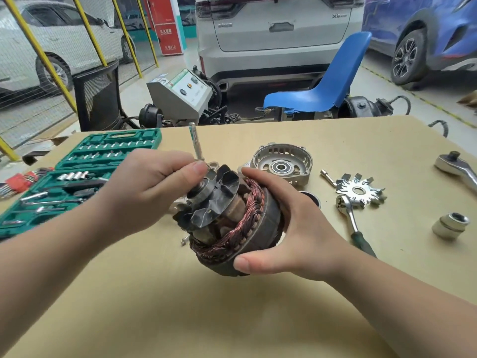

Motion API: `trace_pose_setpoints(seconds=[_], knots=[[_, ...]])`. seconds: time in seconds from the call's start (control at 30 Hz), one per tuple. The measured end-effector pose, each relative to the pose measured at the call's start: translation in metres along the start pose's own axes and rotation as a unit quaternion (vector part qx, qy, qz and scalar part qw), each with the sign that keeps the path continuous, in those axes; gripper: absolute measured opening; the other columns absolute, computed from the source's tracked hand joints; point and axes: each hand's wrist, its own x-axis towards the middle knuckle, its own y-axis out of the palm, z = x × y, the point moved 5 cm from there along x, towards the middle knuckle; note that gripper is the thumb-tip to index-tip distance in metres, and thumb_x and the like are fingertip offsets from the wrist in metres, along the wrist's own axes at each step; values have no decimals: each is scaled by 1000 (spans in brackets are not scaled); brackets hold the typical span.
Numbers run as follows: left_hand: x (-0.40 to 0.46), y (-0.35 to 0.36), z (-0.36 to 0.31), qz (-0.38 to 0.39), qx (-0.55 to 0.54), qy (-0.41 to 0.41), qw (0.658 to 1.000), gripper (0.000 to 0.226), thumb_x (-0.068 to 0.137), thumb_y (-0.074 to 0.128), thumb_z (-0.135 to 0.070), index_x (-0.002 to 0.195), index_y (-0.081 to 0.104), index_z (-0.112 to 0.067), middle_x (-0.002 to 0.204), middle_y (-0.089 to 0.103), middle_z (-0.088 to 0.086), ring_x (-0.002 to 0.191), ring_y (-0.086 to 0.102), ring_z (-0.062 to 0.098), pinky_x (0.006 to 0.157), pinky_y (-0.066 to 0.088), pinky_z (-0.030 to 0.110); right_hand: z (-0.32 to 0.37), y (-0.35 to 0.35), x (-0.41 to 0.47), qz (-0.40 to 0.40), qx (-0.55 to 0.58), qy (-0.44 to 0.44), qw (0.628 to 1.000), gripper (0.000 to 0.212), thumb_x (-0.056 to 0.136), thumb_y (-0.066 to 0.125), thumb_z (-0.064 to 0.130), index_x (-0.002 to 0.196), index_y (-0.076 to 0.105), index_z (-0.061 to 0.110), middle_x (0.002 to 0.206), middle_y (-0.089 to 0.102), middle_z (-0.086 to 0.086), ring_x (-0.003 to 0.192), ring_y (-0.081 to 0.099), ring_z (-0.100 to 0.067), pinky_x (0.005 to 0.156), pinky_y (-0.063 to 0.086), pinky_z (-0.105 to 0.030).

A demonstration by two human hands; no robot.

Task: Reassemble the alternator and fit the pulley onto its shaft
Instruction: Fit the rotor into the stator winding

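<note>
**Head view: stator and rotor held off the bench, end housing not yet fitted**

Head camera shows both hands raised above the cardboard-covered table (pixel 180 306). The right hand (pixel 291 233) cups the stator (pixel 260 226) from the side: thumb under the near edge of the dark core, fingers curled round the far side, against the copper windings. The left hand (pixel 152 184) has its fingers curled, thumb tip pressed at the top of the rotor fan (pixel 214 200) beside the shaft end (pixel 200 188). A slim metal tool (pixel 196 143) rises from behind this hand; whether the fingers grip it cannot be told.

Hazards, as a judgement:
- The rotor sits loose inside the tilted stator. A slackened grip on the right could let it slide out toward the table.
- Finger pressure on the copper windings may scuff their insulation.
- Cocking the rotor against the stator bore may jam or scratch the poles.

Beyond the hands, the end housing (pixel 282 164) with its bearing lies open side up, just behind the assembly. To the right lie the bright fan disc (pixel 360 189), touching a ratchet handle (pixel 353 223), and the pulley (pixel 450 224), well apart from the shaft. A second ratchet (pixel 456 169) lies at the right edge. The green socket set (pixel 77 174) lies open at the left.
</note>
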Motion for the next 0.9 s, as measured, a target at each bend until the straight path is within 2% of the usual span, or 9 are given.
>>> trace_pose_setpoints(seconds=[0.13, 0.23, 0.3, 0.4, 0.5, 0.67, 0.77, 0.83, 0.9], knots=[[-23, 22, 19, -50, -70, -38, 996, 53, 104, 47, -44, 64, 47, -9, 57, 39, 2, 52, 34, 4, 50, 28, 24, -2, -5, 3, 28, -65, 6, 998, 116, 53, 99, 43, 155, 43, 41, 150, 52, 13, 137, 56, -10, 113, 49, -36], [-37, 34, 28, -78, -118, -58, 988, 55, 103, 47, -44, 64, 48, -6, 57, 42, 8, 52, 39, 16, 51, 33, 37, -3, -6, 5, 47, -122, 1, 991, 116, 51, 96, 52, 154, 44, 41, 147, 51, 16, 138, 53, -9, 113, 47, -35], [-44, 38, 33, -96, -150, -75, 981, 54, 103, 48, -46, 64, 49, -8, 57, 43, 9, 54, 42, 26, 53, 35, 45, -3, -7, 5, 51, -124, -1, 991, 116, 52, 96, 52, 154, 43, 42, 149, 50, 15, 140, 52, -10, 114, 46, -36], [-52, 40, 40, -103, -156, -73, 980, 54, 103, 47, -45, 65, 52, -8, 56, 46, 8, 54, 45, 29, 55, 37, 48, -6, -5, 4, 60, -102, 0, 993, 117, 56, 99, 42, 157, 39, 41, 153, 49, 14, 142, 51, -10, 117, 44, -36], [-62, 42, 51, -106, -152, -90, 979, 55, 104, 45, -47, 67, 55, -7, 57, 50, 6, 56, 49, 25, 57, 39, 43, -10, 1, 2, 55, -72, 5, 996, 117, 59, 99, 41, 157, 36, 41, 153, 50, 17, 143, 50, -8, 119, 40, -31], [-74, 45, 66, -107, -162, -108, 975, 47, 105, 44, -47, 70, 56, -18, 60, 55, 0, 60, 52, 15, 60, 41, 26, -13, 11, 4, 75, -83, 9, 994, 121, 60, 94, 53, 161, 29, 42, 161, 40, 22, 150, 38, -5, 122, 34, -38], [-73, 47, 68, -91, -173, -112, 974, 40, 104, 45, -50, 76, 59, -26, 62, 57, 1, 59, 55, 15, 60, 43, 24, -14, 14, 3, 97, -60, 22, 993, 123, 58, 99, 46, 157, 25, 53, 156, 42, 26, 145, 47, -5, 120, 40, -36], [-73, 48, 70, -77, -189, -113, 972, 42, 103, 46, -52, 76, 59, -22, 63, 56, 1, 59, 54, 16, 60, 43, 24, -15, 15, 3, 95, -53, 25, 994, 124, 58, 101, 41, 156, 26, 54, 152, 47, 25, 140, 53, -7, 117, 46, -34], [-73, 47, 72, -63, -198, -107, 972, 49, 104, 46, -51, 75, 59, -13, 63, 55, 3, 59, 53, 17, 60, 42, 24, -15, 17, 3, 79, -53, 21, 995, 125, 57, 102, 40, 157, 28, 51, 152, 48, 21, 141, 53, -13, 113, 49, -39]])
